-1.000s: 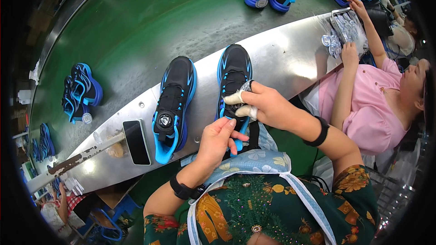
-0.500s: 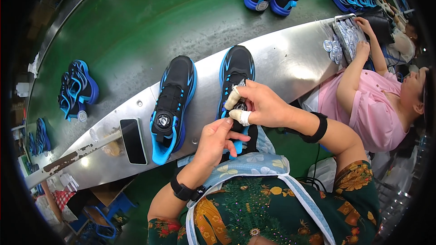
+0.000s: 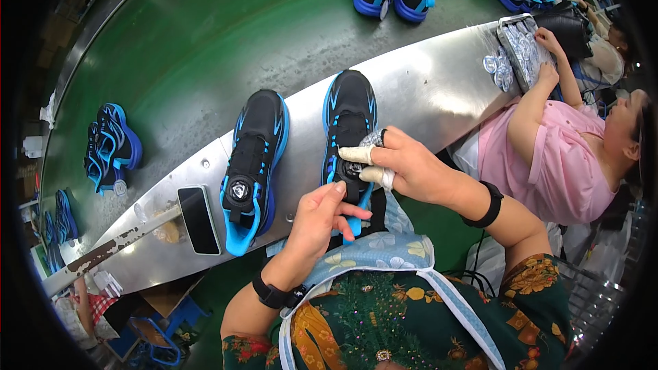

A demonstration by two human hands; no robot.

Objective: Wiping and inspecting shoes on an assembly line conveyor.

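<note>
A black sneaker with blue trim [image 3: 351,99] stands at the metal table's edge, toe pointing away. My right hand [image 3: 418,168], with pale covers on its thumb and index finger, closes around the round dial [image 3: 353,168] on its tongue. A crinkled silver piece [image 3: 372,139] shows at the bent fingers of that hand; how it is held is unclear. Close to the dial and collar, my left hand [image 3: 317,216] has its thumb extended and its fingers apart, nothing visible in them. A matching sneaker [image 3: 257,154] with its own dial [image 3: 239,190] stands to the left.
A phone [image 3: 199,219] lies left of the sneakers beside a worn metal bar [image 3: 113,250]. More sneakers rest on the green surface [image 3: 205,41]. At the right, a person in pink [image 3: 548,144] reaches into a tray [image 3: 506,35] of silver pieces.
My right index finger has moved left and down across the dial. My left thumb no longer meets the right thumb. The whole view has shifted slightly.
</note>
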